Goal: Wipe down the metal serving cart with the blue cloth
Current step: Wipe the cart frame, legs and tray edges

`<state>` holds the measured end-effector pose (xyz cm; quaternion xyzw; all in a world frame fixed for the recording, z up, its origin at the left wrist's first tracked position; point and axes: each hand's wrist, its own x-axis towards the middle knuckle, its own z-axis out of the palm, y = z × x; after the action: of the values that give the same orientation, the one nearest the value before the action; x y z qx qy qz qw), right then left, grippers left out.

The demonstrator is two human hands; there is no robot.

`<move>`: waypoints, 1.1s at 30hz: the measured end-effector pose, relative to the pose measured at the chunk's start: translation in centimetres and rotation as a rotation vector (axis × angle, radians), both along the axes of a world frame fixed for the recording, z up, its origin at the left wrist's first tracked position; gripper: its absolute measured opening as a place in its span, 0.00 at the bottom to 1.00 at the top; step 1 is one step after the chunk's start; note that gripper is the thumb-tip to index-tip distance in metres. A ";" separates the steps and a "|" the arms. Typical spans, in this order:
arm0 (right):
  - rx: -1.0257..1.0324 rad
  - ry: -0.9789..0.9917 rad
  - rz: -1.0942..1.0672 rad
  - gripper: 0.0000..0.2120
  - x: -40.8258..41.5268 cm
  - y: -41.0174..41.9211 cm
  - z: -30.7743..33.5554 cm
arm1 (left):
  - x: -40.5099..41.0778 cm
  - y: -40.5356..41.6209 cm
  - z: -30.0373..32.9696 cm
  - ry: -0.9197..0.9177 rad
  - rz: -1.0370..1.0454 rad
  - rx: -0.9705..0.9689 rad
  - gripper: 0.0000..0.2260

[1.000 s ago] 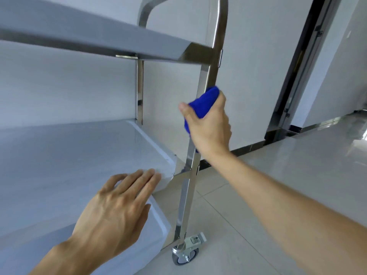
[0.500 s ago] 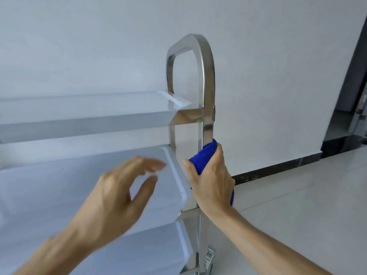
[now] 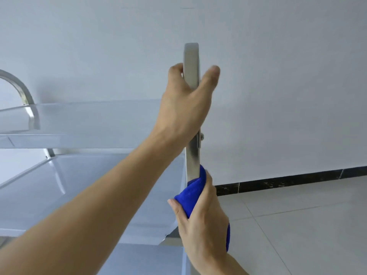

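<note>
The metal serving cart fills the left half of the view, with three shelves stacked one above another. Its near upright handle post rises in the middle, seen edge-on. My left hand grips the top of this post, fingers on one side and thumb on the other. Lower on the same post, my right hand holds the blue cloth wrapped around the metal, about level with the middle shelf.
A second curved handle of the cart shows at the far left. A white wall stands close behind the cart, with a black skirting strip along its foot. Light floor tiles spread out to the right.
My left hand rose from the shelf edge and took hold of the top of the handle post. The view swung up and round the cart's end. My right hand keeps the cloth on the post.
</note>
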<state>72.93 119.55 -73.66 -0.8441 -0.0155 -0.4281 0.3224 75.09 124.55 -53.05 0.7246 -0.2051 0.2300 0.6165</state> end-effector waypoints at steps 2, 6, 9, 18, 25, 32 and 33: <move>0.008 0.019 0.091 0.49 -2.1 0.9 0.1 | -0.8 0.7 0.5 -0.043 0.043 -0.053 0.17; 0.053 0.126 0.330 0.53 -5.7 3.2 0.1 | -3.1 3.7 0.5 -0.156 0.122 -0.099 0.11; -0.005 0.157 0.442 0.54 -7.7 4.6 0.0 | -5.3 6.1 0.4 -0.206 0.135 -0.078 0.09; -0.084 0.179 0.568 0.54 -12.6 9.3 0.7 | -12.4 12.1 0.5 -0.219 0.185 -0.041 0.11; -0.126 0.452 0.975 0.51 -16.1 15.7 2.4 | -18.6 19.1 0.7 -0.258 0.334 0.004 0.12; -0.243 0.071 0.914 0.54 -19.5 21.2 3.4 | -23.3 26.7 0.5 -0.263 0.444 0.057 0.11; -0.269 0.034 0.887 0.54 -19.7 21.9 3.4 | -23.8 27.7 0.5 -0.261 0.455 0.055 0.11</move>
<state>53.26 141.48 -70.22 -0.7971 -0.4252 -0.2293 0.3623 51.24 152.22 -52.51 0.7326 -0.1208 0.4487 0.4974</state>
